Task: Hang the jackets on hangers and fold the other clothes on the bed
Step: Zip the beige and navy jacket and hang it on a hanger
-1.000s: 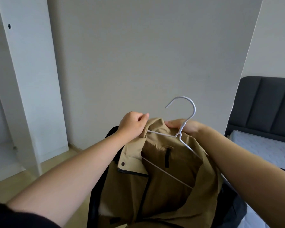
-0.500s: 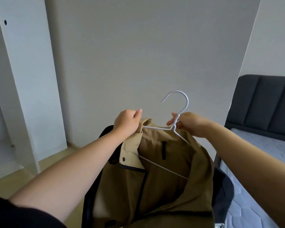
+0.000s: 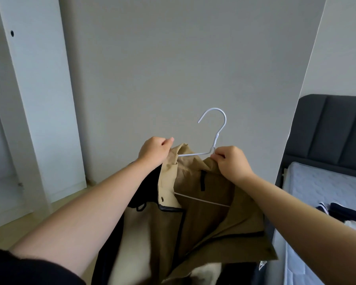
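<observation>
While left hand (image 3: 154,151) and right hand (image 3: 230,163) pinch it, jacket (image 3: 203,214) (tan) holds hanger (image 3: 216,138).

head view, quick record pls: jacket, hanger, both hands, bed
tan jacket: held up in the air, front open, black trim
hanger: white wire, hook up and free, lower bar inside the tan jacket
left hand: grips the tan jacket's collar by the hanger's left arm
right hand: pinches tan jacket fabric at the base of the hanger's neck
bed: at right, dark clothes lying on it
task state: tan jacket not yet hung up on anything
</observation>
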Motion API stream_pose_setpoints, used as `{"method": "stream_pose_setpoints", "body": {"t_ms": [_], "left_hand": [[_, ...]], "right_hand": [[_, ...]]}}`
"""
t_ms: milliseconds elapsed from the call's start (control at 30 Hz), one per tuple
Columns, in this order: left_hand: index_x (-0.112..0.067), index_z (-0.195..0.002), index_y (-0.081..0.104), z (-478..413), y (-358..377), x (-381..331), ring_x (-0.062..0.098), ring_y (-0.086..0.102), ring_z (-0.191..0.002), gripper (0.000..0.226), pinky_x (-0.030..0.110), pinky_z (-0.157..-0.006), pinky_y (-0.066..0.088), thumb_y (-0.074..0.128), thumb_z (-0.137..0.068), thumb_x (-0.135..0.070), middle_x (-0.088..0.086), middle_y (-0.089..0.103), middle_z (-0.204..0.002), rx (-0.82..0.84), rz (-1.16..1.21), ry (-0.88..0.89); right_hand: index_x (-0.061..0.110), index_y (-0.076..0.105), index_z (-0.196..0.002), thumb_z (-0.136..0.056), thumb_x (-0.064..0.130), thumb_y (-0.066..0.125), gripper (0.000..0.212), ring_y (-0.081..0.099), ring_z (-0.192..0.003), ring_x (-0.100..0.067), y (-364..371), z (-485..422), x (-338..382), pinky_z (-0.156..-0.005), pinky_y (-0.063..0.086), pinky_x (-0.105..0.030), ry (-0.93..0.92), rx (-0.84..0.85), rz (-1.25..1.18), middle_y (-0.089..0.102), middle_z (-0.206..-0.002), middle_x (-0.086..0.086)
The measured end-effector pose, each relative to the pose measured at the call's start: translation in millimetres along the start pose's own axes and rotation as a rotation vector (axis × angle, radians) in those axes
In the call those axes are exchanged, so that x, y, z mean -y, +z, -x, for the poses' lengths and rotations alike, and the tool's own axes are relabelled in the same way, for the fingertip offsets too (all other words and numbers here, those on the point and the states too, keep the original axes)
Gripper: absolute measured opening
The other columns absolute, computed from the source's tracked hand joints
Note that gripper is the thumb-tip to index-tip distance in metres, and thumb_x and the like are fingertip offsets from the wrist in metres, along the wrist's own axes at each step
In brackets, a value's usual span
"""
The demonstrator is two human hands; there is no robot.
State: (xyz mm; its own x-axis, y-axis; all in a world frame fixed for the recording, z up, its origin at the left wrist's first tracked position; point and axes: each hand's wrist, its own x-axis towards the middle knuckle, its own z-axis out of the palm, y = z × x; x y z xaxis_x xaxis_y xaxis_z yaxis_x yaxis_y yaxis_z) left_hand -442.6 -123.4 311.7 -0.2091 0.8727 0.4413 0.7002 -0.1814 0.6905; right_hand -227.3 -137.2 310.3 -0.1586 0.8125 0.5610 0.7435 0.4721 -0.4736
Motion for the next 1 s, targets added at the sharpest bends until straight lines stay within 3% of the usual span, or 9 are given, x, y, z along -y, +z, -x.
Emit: {"method": "stream_pose_setpoints", "body": {"t_ms": [100, 267, 400, 533, 633, 733, 833, 933, 1000], "left_hand": [[-0.002, -0.081, 0.069, -6, -14, -9, 0.018, 0.056, -0.073, 0.044, 0.026, -0.064, 0.039, 0.057, -0.088, -0.044, 0.006, 0.066, -0.081, 0.191, 0.162, -0.119], [-0.015, -0.084, 0.064, -12, -30, -23, 0.017, 0.056, -0.083, 0.029, 0.031, -0.077, 0.039, 0.059, -0.089, -0.043, 0.000, 0.062, -0.084, 0.489, 0.125, -0.270], [-0.016, -0.080, 0.062, -14, -37, -28, 0.011, 0.045, -0.068, 0.025, 0.023, -0.057, 0.031, 0.060, -0.089, -0.039, -0.002, 0.053, -0.076, 0.503, 0.219, -0.275], [-0.014, -0.085, 0.057, -9, -35, -34, 0.013, 0.050, -0.067, 0.026, 0.020, -0.055, 0.033, 0.061, -0.089, -0.039, 0.001, 0.055, -0.077, 0.627, 0.084, -0.333], [-0.012, -0.083, 0.056, -6, -29, -38, 0.013, 0.050, -0.066, 0.024, 0.020, -0.055, 0.036, 0.063, -0.089, -0.034, 0.001, 0.055, -0.075, 0.618, 0.023, -0.323], [-0.011, -0.079, 0.056, -6, -26, -38, 0.012, 0.056, -0.065, 0.016, 0.020, -0.057, 0.046, 0.060, -0.092, -0.019, 0.002, 0.060, -0.073, 0.601, 0.309, -0.431], [-0.010, -0.079, 0.058, -7, -29, -30, 0.013, 0.063, -0.058, 0.022, 0.024, -0.064, 0.051, 0.049, -0.097, -0.019, 0.000, 0.066, -0.059, 0.604, 0.647, -0.583], [-0.012, -0.077, 0.057, -5, -26, -23, 0.015, 0.064, -0.045, 0.028, 0.032, -0.073, 0.049, 0.042, -0.100, -0.019, 0.004, 0.064, -0.053, 0.563, 0.767, -0.677], [-0.013, -0.077, 0.058, -6, -24, -26, 0.018, 0.063, -0.050, 0.028, 0.033, -0.074, 0.048, 0.042, -0.100, -0.016, 0.007, 0.064, -0.060, 0.495, 0.695, -0.672]], "right_hand": [[0.015, 0.031, -0.049, -0.090, 0.006, 0.054, 0.048, 0.035, -0.053, -0.022, 5, 1, -1, -0.048, 0.024, -0.029, -0.017, -0.088, -0.003, 0.034, -0.048, 0.000], [-0.004, 0.056, -0.066, -0.090, 0.006, 0.052, 0.027, 0.052, -0.065, -0.035, 7, 1, 3, -0.058, 0.042, -0.037, -0.093, -0.096, 0.049, 0.057, -0.063, -0.016], [-0.004, 0.059, -0.069, -0.090, 0.006, 0.051, 0.024, 0.053, -0.069, -0.035, 5, 1, -1, -0.061, 0.043, -0.038, -0.102, -0.110, 0.084, 0.061, -0.068, -0.017], [-0.004, 0.058, -0.070, -0.091, 0.008, 0.052, 0.025, 0.053, -0.068, -0.036, 4, 3, -2, -0.062, 0.044, -0.039, -0.088, -0.123, 0.094, 0.060, -0.067, -0.017], [-0.004, 0.058, -0.070, -0.091, 0.008, 0.052, 0.025, 0.052, -0.068, -0.036, 4, 6, -1, -0.064, 0.046, -0.040, -0.080, -0.128, 0.090, 0.060, -0.067, -0.017], [-0.003, 0.057, -0.068, -0.091, 0.007, 0.052, 0.026, 0.052, -0.067, -0.036, 2, 8, -3, -0.063, 0.044, -0.039, -0.068, -0.125, 0.080, 0.059, -0.066, -0.017], [-0.003, 0.056, -0.066, -0.090, 0.007, 0.053, 0.026, 0.051, -0.066, -0.035, -3, 8, -6, -0.059, 0.041, -0.036, -0.040, -0.138, 0.068, 0.057, -0.063, -0.016], [-0.001, 0.052, -0.061, -0.090, 0.006, 0.053, 0.030, 0.047, -0.061, -0.031, -9, 7, -8, -0.055, 0.034, -0.032, -0.037, -0.164, 0.047, 0.048, -0.055, -0.008], [0.004, 0.048, -0.057, -0.090, 0.006, 0.053, 0.034, 0.045, -0.059, -0.029, -11, 8, -9, -0.054, 0.031, -0.031, -0.037, -0.184, 0.037, 0.044, -0.052, -0.003]]}}
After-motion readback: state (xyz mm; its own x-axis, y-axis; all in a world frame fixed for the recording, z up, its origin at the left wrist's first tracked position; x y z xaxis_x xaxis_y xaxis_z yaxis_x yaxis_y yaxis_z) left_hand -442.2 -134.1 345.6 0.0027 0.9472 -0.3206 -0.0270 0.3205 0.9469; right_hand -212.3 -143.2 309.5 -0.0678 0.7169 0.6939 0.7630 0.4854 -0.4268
